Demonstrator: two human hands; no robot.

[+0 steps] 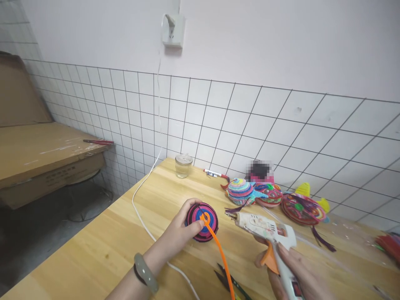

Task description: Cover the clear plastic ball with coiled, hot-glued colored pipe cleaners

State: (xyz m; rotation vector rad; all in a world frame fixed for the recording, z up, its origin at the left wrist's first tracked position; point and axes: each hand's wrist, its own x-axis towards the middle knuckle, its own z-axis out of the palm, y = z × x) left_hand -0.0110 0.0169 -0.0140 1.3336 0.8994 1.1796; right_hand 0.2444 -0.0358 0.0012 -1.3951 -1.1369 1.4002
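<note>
My left hand [187, 225] grips a round coiled disc [210, 233] of pink, black, purple and blue rings, with the thumb on its face. An orange pipe cleaner [222, 252] curls at the disc's centre and trails down toward the table's front. In my right hand [290, 266] is a white hot glue gun [265, 227] with an orange trigger. Its nozzle points left at the disc, a short gap away. Under the pipe cleaner lie dark-bladed scissors [233, 281], partly out of view.
Colourful coiled fish-like crafts [240, 191] line the wall side of the wooden table [103, 250]. A glass jar [183, 166] and a marker [215, 173] stand near them. A white cord [137, 212] crosses the table. Red-handled pliers [98, 142] lie on a cardboard-covered surface at left.
</note>
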